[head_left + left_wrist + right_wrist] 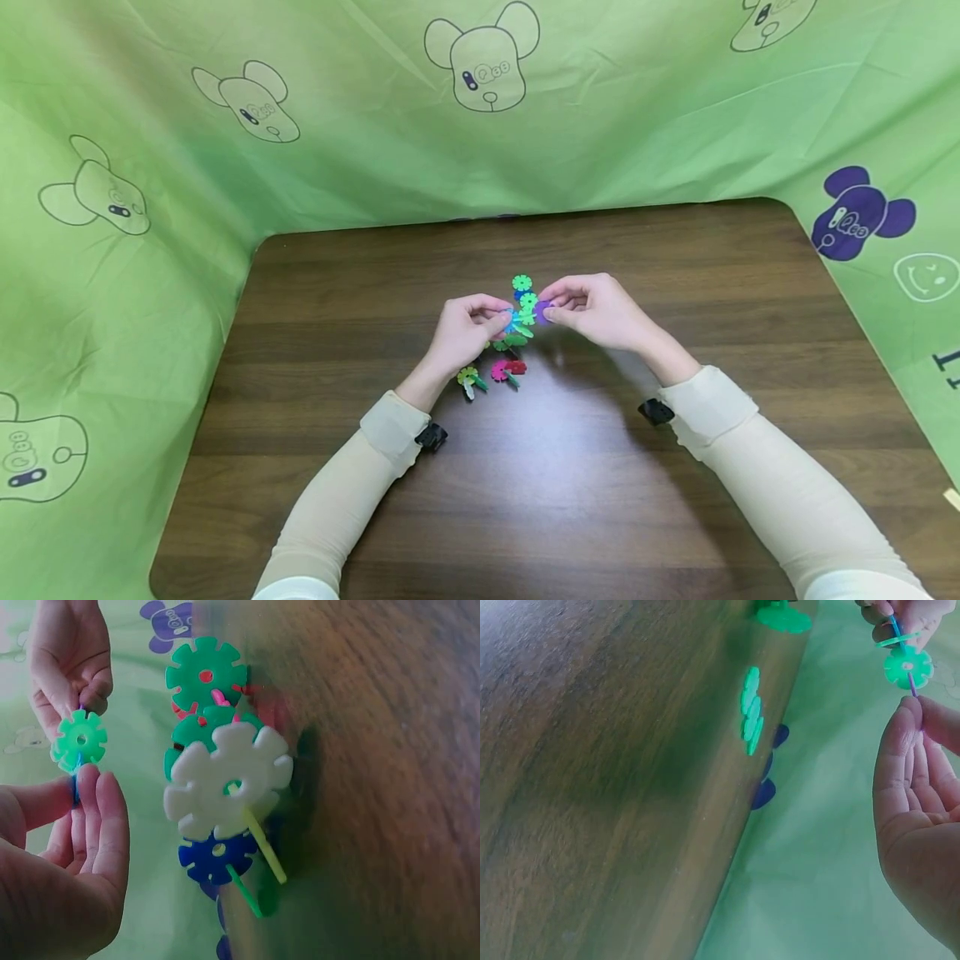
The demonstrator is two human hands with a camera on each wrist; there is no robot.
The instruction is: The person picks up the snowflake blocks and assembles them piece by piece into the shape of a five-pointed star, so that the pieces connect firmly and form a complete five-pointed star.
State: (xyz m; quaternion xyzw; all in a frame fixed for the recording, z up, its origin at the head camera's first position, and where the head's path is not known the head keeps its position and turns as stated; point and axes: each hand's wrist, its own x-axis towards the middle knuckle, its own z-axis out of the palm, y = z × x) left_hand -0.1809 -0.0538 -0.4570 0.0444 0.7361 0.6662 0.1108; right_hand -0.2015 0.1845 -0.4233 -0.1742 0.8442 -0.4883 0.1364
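Note:
My left hand (pixel 471 333) pinches a light-blue notched disc (pixel 512 322) between thumb and fingertips. Facing it, my right hand (pixel 596 310) holds a purple notched disc (pixel 543 312) by its edge. Between the two hands is a bright green notched disc (pixel 81 739), with the blue and purple discs meeting it from opposite sides. In the right wrist view a second green disc (pixel 897 640), seen edge-on, crosses the blue one. The held discs are above the table, and fingers cover part of the blue and purple ones.
Joined notched discs lie on the wooden table (pixel 637 500) around the hands: a pink disc (pixel 500 372), a red disc (pixel 516 367), a yellow-green disc (pixel 467 374), a white disc (pixel 199 784) and a dark blue disc (pixel 217 856). Farther back is a green disc (pixel 522 282). Green cloth (pixel 360 167) hangs behind.

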